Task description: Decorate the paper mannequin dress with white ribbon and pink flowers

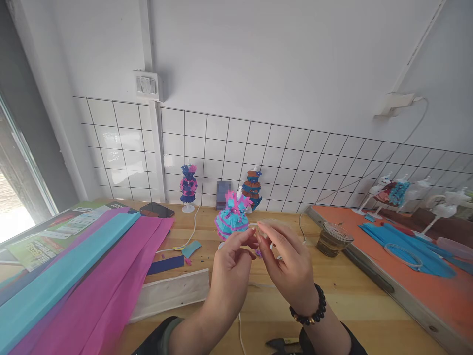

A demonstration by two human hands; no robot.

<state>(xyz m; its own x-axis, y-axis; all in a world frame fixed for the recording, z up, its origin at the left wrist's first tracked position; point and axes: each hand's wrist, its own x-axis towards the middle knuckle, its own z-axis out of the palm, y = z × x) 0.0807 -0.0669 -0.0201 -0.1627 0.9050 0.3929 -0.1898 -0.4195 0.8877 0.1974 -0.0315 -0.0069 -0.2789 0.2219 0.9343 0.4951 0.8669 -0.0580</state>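
My left hand [233,268] and my right hand [290,261] meet above the middle of the wooden table. Thumb and forefinger are pinched together on each, fingertips nearly touching. Whatever lies between them is too small or hidden to make out; a thin pale edge shows near the fingertips. Just behind the hands stands a miniature dress form in a turquoise and pink crepe-paper dress [232,219], its base partly covered by my fingers. Small purple and pink paper bits peek out beneath the hands. A dark beaded bracelet [318,310] circles my right wrist.
Pink [99,266] and turquoise crepe paper [70,276] lie left, near a white strip [172,293] and phone [157,210]. Two dressed forms [188,185] [252,187] stand by the wall. Right are a jar [333,239] and an orange board [417,296] with several forms. Dark-handled tool [283,344] in front.
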